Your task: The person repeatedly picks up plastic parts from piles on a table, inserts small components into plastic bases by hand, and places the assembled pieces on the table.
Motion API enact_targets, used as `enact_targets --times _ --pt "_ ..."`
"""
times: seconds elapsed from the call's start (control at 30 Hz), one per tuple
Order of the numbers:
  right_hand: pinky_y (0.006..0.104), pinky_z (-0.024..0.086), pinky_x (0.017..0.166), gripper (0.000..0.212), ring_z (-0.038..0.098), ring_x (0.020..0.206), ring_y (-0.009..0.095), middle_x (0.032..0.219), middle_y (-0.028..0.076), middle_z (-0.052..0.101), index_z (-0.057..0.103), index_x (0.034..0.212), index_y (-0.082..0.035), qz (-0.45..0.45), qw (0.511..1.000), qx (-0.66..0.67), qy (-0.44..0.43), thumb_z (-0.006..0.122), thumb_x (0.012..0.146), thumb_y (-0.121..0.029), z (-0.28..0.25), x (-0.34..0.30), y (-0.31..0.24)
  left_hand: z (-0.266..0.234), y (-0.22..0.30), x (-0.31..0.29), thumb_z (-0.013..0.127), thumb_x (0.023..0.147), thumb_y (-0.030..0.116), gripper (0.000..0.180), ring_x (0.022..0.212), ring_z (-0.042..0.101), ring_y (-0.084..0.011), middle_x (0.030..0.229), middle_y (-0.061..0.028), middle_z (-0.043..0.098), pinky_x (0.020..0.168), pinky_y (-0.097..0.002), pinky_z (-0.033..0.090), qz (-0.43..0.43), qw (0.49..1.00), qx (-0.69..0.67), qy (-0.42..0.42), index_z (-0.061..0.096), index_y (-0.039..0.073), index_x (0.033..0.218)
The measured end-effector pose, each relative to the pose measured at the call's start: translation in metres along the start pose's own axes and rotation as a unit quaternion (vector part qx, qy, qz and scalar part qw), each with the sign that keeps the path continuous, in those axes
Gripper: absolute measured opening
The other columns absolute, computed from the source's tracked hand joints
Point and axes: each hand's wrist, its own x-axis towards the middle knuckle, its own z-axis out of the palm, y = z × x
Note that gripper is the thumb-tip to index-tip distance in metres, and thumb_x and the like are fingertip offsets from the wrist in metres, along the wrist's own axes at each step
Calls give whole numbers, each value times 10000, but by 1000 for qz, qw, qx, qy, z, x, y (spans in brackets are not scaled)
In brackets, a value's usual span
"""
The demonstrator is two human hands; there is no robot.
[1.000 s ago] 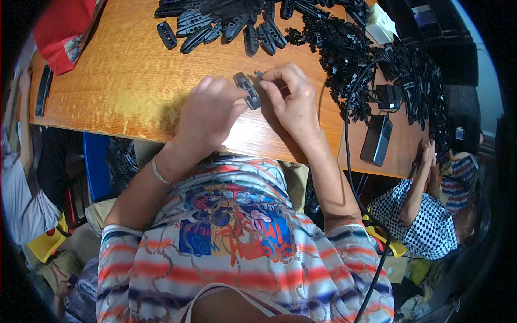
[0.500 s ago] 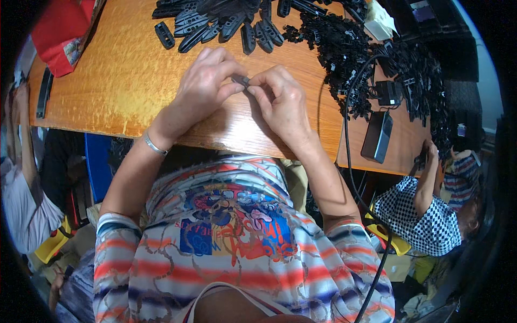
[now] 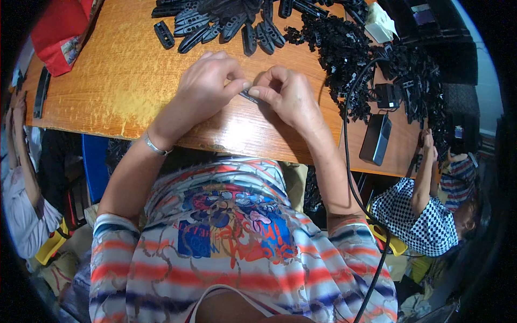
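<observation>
My left hand (image 3: 207,89) and my right hand (image 3: 285,97) meet over the wooden table (image 3: 107,86), fingertips pinching one small flat black plastic piece (image 3: 249,97) between them. The piece is mostly hidden by my fingers. A silver bracelet sits on my left wrist. Beyond my hands lies a row of similar oblong black plastic pieces (image 3: 215,24), and to the right a big tangled heap of black plastic parts (image 3: 350,48).
A dark phone (image 3: 375,139) with a black cable lies near the table's right front edge. A red bag (image 3: 59,29) sits at the far left. One person sits at the lower right (image 3: 425,215), another at the left edge (image 3: 19,199).
My hands have drawn closer to the table's front edge, and the black piece that showed between them is now nearly covered by my fingertips.
</observation>
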Motion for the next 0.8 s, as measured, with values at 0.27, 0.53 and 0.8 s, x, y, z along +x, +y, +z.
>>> enact_targets --times 0.27,0.53,0.8 --pt "458 559 693 361 747 730 339 764 166 752 789 884 -53 16 998 -56 1 920 858 -389 -5 2 -6 1 2 3 741 914 211 160 1000 661 -371 901 -138 656 867 -491 525 2 1000 1 14 722 55 885" --pt "487 599 760 185 761 818 399 949 225 765 800 945 -14 -128 970 -105 179 859 891 -181 -32 24 24 -19 21 16 736 983 240 204 1015 689 -363 992 -150 720 875 -471 546 -43 999 -15 -19 755 46 1043" --pt "491 617 821 153 750 907 408 990 170 714 800 1021 -48 -146 917 -284 240 808 908 -150 -36 75 54 25 12 54 809 933 140 221 1054 687 -383 1037 -158 679 887 -474 570 43 975 182 121 677 41 1080"
